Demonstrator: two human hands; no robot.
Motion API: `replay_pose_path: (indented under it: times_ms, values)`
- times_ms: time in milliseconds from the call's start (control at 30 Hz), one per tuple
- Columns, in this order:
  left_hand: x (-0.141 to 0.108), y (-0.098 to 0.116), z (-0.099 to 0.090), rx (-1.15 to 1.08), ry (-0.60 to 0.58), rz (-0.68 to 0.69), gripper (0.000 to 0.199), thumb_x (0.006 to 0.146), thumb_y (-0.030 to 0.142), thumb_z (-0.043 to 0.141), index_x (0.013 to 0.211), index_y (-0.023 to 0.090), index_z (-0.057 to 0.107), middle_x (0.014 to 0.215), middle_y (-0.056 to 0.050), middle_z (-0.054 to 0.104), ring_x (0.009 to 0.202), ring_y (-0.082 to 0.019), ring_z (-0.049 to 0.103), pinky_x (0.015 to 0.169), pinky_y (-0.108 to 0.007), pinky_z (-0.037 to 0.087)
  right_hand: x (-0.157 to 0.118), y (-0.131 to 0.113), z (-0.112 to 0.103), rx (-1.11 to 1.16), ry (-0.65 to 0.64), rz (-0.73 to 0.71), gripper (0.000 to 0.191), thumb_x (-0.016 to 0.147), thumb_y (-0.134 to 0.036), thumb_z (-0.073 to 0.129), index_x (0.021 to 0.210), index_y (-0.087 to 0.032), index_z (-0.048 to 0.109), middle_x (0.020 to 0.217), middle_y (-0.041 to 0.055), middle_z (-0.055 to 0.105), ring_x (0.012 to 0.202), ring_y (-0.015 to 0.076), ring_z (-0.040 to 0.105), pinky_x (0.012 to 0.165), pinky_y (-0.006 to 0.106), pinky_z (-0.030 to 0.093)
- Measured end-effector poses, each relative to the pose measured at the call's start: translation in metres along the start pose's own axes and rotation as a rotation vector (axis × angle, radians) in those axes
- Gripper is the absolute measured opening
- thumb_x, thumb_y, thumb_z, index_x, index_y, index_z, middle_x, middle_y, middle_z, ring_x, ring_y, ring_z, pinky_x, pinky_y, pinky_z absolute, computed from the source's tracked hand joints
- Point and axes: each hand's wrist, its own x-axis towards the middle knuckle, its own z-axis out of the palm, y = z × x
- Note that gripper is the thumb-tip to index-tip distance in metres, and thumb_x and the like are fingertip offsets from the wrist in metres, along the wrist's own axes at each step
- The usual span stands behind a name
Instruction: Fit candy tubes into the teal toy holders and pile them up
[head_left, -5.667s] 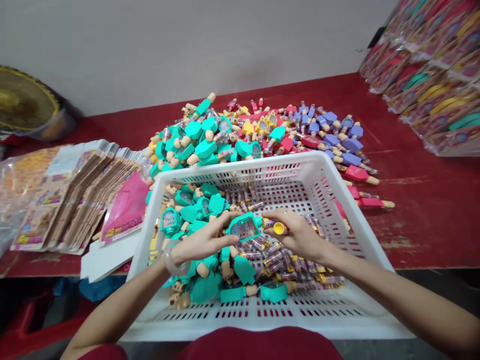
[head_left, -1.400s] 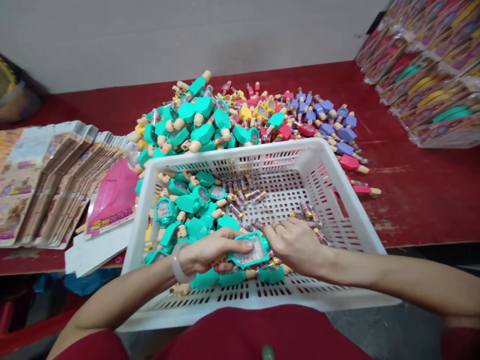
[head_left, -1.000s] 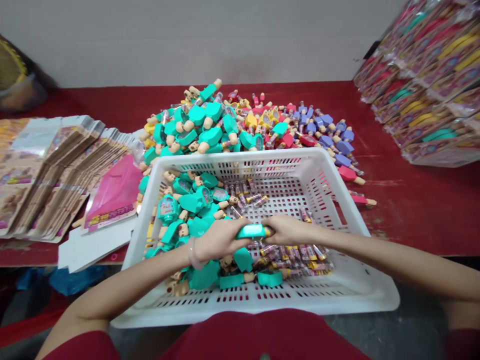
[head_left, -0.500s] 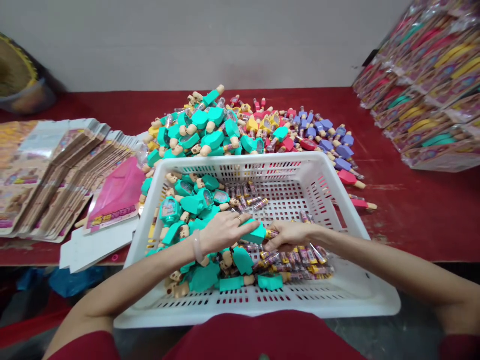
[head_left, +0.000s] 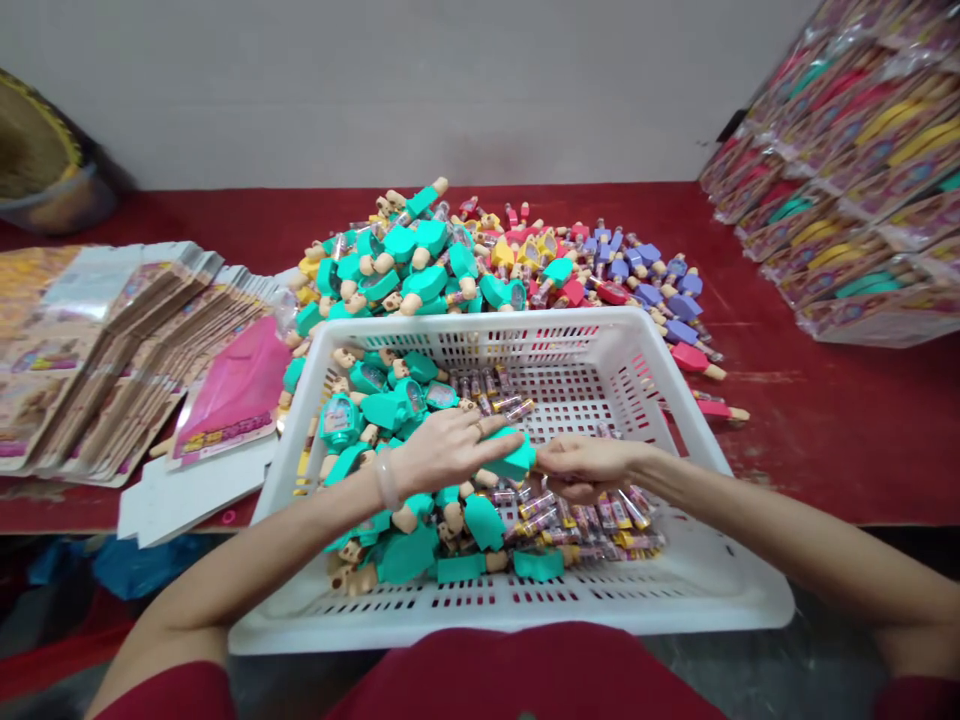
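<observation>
A teal toy casing was held above the middle of the white plastic crate, between both hands. The left hand had its grip around the broad body, fingers laid across the top, seemingly to steady it. The right hand had a narrow grip closed at the small end, hiding most of what it pinched; holding opposite ends probably kept the piece from twisting away.

Below, more teal pieces filled the crate's left and clear tubes with yellow ends lay towards its right, apparently so that each hand had one kind near. Beyond the rim, purple pieces lay heaped on the red surface, with printed cards stacked at the left.

Half a second earlier, a yellow end showed beside the right fingers; now those fingers covered it. In the earliest frame the casing's window faced up; now its plain side did.
</observation>
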Motion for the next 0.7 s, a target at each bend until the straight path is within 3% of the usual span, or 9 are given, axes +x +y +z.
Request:
replay_pose_path:
  times_ms: [67,133,167,233,300,400,533,600,700]
  values:
    - [0.006,-0.026,0.0,0.047,0.01,-0.039,0.04,0.083,0.01,0.049,0.122,0.02,0.055,0.114,-0.009,0.067,0.082,-0.017,0.064,0.067,-0.028,0.049,0.002,-0.007,-0.02,-0.017,0.33,-0.093,0.05,0.092,-0.062,0.036,0.092,-0.017,0.056,0.057,-0.0026,0.051,0.044,0.0091,0.044,0.042,0.02,0.037]
    - [0.016,-0.062,-0.009,0.094,0.059,-0.189,0.041,0.08,0.013,0.053,0.12,0.017,0.057,0.114,-0.01,0.067,0.09,-0.021,0.064,0.07,-0.031,0.049,0.005,-0.018,-0.046,-0.085,0.75,-0.191,0.046,0.092,-0.06,0.038,0.101,-0.018,0.054,0.071,0.0019,0.058,0.054,0.0103,0.052,0.049,0.021,0.044]
    - [0.024,-0.081,-0.017,0.119,0.1,-0.294,0.041,0.08,0.014,0.053,0.121,0.016,0.058,0.115,-0.012,0.066,0.095,-0.023,0.063,0.075,-0.033,0.049,0.007,-0.023,-0.059,-0.101,0.88,-0.18,0.046,0.095,-0.057,0.032,0.108,-0.018,0.052,0.078,0.0039,0.06,0.055,0.0101,0.054,0.05,0.021,0.045]
    - [0.041,-0.113,-0.036,0.127,0.191,-0.504,0.044,0.081,0.017,0.054,0.125,0.017,0.056,0.12,-0.013,0.062,0.109,-0.028,0.056,0.089,-0.04,0.044,0.017,-0.027,-0.078,-0.257,0.889,-0.001,0.045,0.1,-0.046,0.017,0.12,-0.017,0.045,0.088,0.0071,0.062,0.057,0.0094,0.057,0.053,0.021,0.047]
    - [0.056,-0.128,-0.049,0.113,0.284,-0.642,0.052,0.081,0.02,0.056,0.132,0.015,0.049,0.13,-0.016,0.054,0.123,-0.033,0.044,0.1,-0.048,0.033,0.033,-0.022,-0.085,-0.349,0.806,0.121,0.039,0.1,-0.038,0.022,0.121,-0.015,0.046,0.086,0.0081,0.065,0.054,0.0104,0.058,0.05,0.022,0.046]
    - [0.064,-0.11,-0.039,-0.088,0.285,-0.698,0.047,0.081,0.023,0.056,0.127,0.015,0.051,0.126,-0.016,0.054,0.123,-0.033,0.042,0.103,-0.05,0.027,0.068,0.003,-0.074,-0.473,0.642,0.252,0.029,0.094,-0.034,0.045,0.111,-0.016,0.059,0.074,0.0055,0.067,0.052,0.0136,0.06,0.051,0.024,0.047]
    - [0.03,-0.042,0.021,-0.778,-0.107,-0.649,0.021,0.063,0.032,0.073,0.077,0.02,0.063,0.073,-0.005,0.061,0.083,-0.026,0.059,0.084,-0.038,0.043,0.105,0.036,-0.051,-0.695,0.608,0.395,0.026,0.09,-0.036,0.055,0.102,-0.014,0.064,0.095,0.0124,0.069,0.086,0.0226,0.065,0.077,0.035,0.05]
    - [0.009,-0.011,0.048,-0.858,-0.154,-0.658,0.033,0.049,0.031,0.082,0.055,0.02,0.052,0.055,-0.001,0.05,0.07,-0.024,0.056,0.074,-0.035,0.044,0.111,0.045,-0.048,-0.785,0.636,0.453,0.033,0.092,-0.041,0.052,0.107,-0.013,0.062,0.106,0.0134,0.066,0.1,0.024,0.061,0.088,0.042,0.046]
    - [-0.004,0.003,0.065,-0.955,-0.134,-0.698,0.046,0.049,0.036,0.083,0.045,0.02,0.039,0.049,0.002,0.041,0.067,-0.022,0.054,0.07,-0.032,0.043,0.106,0.043,-0.058,-0.852,0.664,0.481,0.038,0.091,-0.044,0.053,0.112,-0.013,0.058,0.111,0.013,0.064,0.101,0.0237,0.061,0.088,0.044,0.046]
